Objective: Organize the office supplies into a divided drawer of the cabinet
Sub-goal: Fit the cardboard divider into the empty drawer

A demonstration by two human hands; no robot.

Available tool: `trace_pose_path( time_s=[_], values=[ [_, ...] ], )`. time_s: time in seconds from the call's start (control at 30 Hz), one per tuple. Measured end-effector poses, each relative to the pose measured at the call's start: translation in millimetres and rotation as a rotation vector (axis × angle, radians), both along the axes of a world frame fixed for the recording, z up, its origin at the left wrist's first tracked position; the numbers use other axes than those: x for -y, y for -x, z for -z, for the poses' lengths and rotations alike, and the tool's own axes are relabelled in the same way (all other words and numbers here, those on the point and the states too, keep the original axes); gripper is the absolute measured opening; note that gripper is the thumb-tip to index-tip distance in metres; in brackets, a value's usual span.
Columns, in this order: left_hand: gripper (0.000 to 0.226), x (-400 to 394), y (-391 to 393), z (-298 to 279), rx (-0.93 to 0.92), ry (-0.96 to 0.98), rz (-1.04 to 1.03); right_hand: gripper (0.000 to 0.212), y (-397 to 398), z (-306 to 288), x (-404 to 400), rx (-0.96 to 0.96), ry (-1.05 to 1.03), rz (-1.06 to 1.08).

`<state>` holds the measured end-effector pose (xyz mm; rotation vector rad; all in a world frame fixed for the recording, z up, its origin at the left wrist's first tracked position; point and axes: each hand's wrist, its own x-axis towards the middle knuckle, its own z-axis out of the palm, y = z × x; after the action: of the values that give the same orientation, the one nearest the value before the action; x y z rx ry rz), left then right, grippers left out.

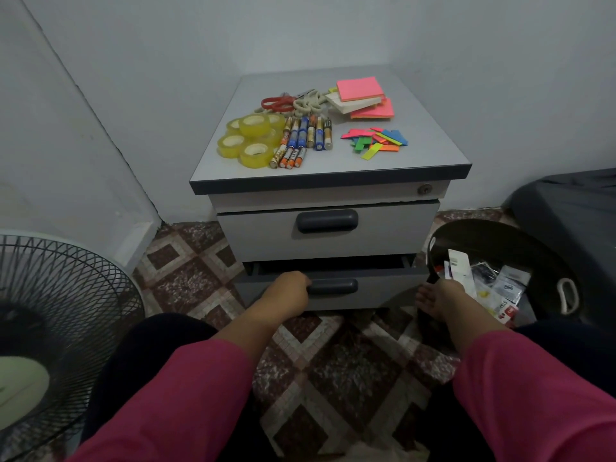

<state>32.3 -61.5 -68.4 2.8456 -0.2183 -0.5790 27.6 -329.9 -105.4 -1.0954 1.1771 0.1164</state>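
Head view: the left hand [293, 290] curls its fingers round the dark recessed handle [333, 286] of the lower grey drawer [383, 290] of the small grey cabinet [333, 181], and that drawer stands just ajar, a dark gap showing above its front. Its inside is hidden, so any dividers can't be made out. The right hand [440, 298] hangs near the drawer's right end with fingers loosely spread, gripping nothing, just beside the dark round basket [500, 235] of packets on the floor. The upper grey drawer [266, 235] sits closed.

Up on the cabinet top, everything waits: yellow clear tape rolls [248, 140] at the left, a row of batteries [303, 140] beside them, red-handled scissors [276, 103] and a coil of pale cord [308, 105] farther back, pink and cream sticky-note pads [361, 96] far right, and loose neon page flags [375, 140] nearer. By my reckoning nothing is sorted yet; this is the opening step, with all the placing left to do.
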Motion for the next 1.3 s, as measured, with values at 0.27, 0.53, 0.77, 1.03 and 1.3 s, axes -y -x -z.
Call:
trace_pose_path(
  time_s=[0.27, 0.53, 0.77, 1.03, 1.3],
  values=[
    [0.027, 5, -1, 7, -0.110, -0.054, -0.053, 0.034, -4, -3, -27, 0.101, -0.052, -0.055],
    [0.032, 2, -8, 15, -0.123, 0.111, -0.143, 0.046, -10, -21, -56, 0.210, -0.128, 0.055],
    [0.054, -2, -12, 22, -0.163, 0.163, -0.144, 0.042, -9, -22, -56, 0.233, -0.186, 0.052],
    [0.018, 15, -16, -23, -0.030, 1.013, -0.618, 0.042, -10, -24, -56, 0.248, -0.218, 0.030],
    [0.032, 21, -15, -40, -0.225, 1.475, -0.716, 0.041, -10, -22, -58, 0.320, -0.232, 0.022]
  ],
)
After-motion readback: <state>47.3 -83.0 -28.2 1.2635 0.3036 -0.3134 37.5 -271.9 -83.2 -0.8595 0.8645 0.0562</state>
